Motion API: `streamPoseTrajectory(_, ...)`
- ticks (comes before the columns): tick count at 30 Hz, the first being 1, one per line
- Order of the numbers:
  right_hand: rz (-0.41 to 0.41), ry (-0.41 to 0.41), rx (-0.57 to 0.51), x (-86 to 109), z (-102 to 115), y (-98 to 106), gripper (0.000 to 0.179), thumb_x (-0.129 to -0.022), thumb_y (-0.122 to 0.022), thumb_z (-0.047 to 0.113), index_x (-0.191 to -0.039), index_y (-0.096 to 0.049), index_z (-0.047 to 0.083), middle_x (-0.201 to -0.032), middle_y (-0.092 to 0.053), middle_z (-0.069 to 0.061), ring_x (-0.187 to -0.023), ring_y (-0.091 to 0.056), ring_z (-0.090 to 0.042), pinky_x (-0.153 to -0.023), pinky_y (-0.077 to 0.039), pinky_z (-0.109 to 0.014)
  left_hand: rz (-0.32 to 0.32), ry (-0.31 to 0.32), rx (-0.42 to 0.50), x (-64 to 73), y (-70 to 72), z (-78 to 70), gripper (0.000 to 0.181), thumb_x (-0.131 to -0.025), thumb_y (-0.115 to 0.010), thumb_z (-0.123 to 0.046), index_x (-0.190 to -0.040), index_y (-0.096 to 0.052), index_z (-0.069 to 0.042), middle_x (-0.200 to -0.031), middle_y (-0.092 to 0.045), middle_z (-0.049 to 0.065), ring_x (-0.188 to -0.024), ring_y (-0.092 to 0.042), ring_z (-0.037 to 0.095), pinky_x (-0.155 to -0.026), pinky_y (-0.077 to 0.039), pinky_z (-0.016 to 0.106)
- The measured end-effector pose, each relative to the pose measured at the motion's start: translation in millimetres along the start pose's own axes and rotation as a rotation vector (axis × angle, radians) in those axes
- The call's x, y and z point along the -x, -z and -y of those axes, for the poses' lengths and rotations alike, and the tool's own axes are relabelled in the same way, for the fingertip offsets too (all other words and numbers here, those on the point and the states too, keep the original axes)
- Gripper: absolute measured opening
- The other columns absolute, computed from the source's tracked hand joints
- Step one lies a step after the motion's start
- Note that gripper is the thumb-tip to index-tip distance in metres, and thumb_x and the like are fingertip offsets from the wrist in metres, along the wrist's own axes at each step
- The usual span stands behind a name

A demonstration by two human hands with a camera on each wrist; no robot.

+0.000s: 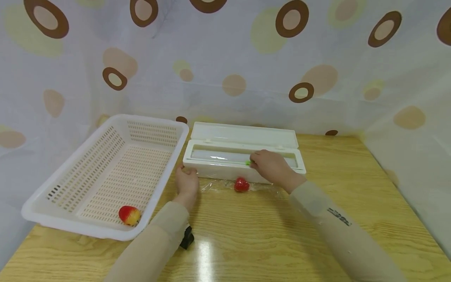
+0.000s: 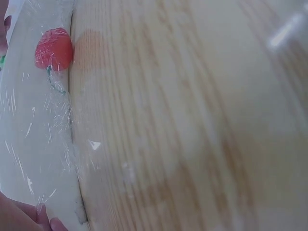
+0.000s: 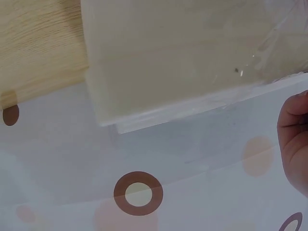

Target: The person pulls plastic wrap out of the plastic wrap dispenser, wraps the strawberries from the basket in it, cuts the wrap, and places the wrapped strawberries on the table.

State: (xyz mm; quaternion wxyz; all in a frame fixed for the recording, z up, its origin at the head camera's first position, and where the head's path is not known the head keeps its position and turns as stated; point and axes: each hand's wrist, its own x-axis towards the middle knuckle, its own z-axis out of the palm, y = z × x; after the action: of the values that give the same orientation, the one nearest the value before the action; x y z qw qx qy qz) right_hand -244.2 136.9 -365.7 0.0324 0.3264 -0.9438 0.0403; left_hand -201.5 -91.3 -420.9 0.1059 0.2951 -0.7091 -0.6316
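A white cling film dispenser (image 1: pixel 225 171) stands on the table with its lid (image 1: pixel 244 134) raised and a film roll (image 1: pixel 220 155) inside. My right hand (image 1: pixel 273 166) pinches a small green slide cutter (image 1: pixel 248 163) on the front rim. At the dispenser's left front corner, my left hand (image 1: pixel 187 182) grips the box, its fingertips (image 2: pixel 42 215) on the film-covered front. Clear cling film (image 1: pixel 215 184) hangs down that front side. A red strawberry-like fruit (image 1: pixel 241 184) lies against the front, covered by the film; in the left wrist view a thin green stem shows.
A white perforated basket (image 1: pixel 116 172) stands to the left, holding a red-and-yellow fruit (image 1: pixel 129 215). Beside the left forearm lies a small black object (image 1: pixel 187 237). A patterned curtain (image 1: pixel 225 78) hangs behind the wooden table (image 1: pixel 246 243).
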Motion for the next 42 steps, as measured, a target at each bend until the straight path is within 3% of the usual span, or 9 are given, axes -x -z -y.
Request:
streamPoseTrajectory(13, -0.025, -0.029, 0.051, 18.0, -22.0, 0.2, 0.010, -0.089, -0.062, 0.019, -0.084, -0.059, 0.011, -0.078, -0.060, 0.000, -0.067, -0.051, -0.013, -0.059, -0.045, -0.029, 0.024, 0.012, 0.001, -0.3, 3.3, -0.2, 0.050, -0.090, -0.044, -0.006, -0.139, -0.034, -0.002, -0.073, -0.042, -0.003, -0.062, -0.041, 0.010, -0.062, -0.038, 0.023)
streamPoseTrajectory(24, -0.035, -0.064, 0.050, 34.9, -40.1, 0.2, 0.008, -0.090, -0.062, 0.020, -0.087, -0.060, 0.013, -0.085, -0.064, -0.001, -0.074, -0.058, -0.015, -0.059, -0.047, -0.031, 0.017, 0.003, -0.004, 0.0, 3.9, 0.2, 0.049, -0.090, -0.044, -0.006, -0.138, -0.036, -0.001, -0.076, -0.043, -0.002, -0.064, -0.042, 0.011, -0.061, -0.038, 0.022)
streamPoseTrajectory(30, -0.044, -0.054, 0.066, 43.2, -46.0, 2.5, 0.009, -0.089, -0.062, 0.020, -0.088, -0.061, 0.012, -0.086, -0.064, -0.002, -0.075, -0.058, -0.016, -0.055, -0.045, -0.029, 0.011, 0.005, -0.011, 1.4, 2.9, -0.4, 0.049, -0.090, -0.045, -0.006, -0.138, -0.037, -0.001, -0.075, -0.044, -0.002, -0.062, -0.043, 0.010, -0.059, -0.038, 0.022)
streamPoseTrajectory(42, -0.042, -0.052, 0.079, 54.8, -57.8, 6.2, 0.010, -0.089, -0.061, 0.019, -0.091, -0.062, 0.009, -0.090, -0.066, -0.004, -0.077, -0.059, -0.018, -0.058, -0.048, -0.031, 0.006, -0.010, -0.025, 3.0, 1.7, -2.1, 0.046, -0.090, -0.044, -0.005, -0.135, -0.039, 0.000, -0.078, -0.044, 0.000, -0.064, -0.042, 0.011, -0.059, -0.037, 0.022)
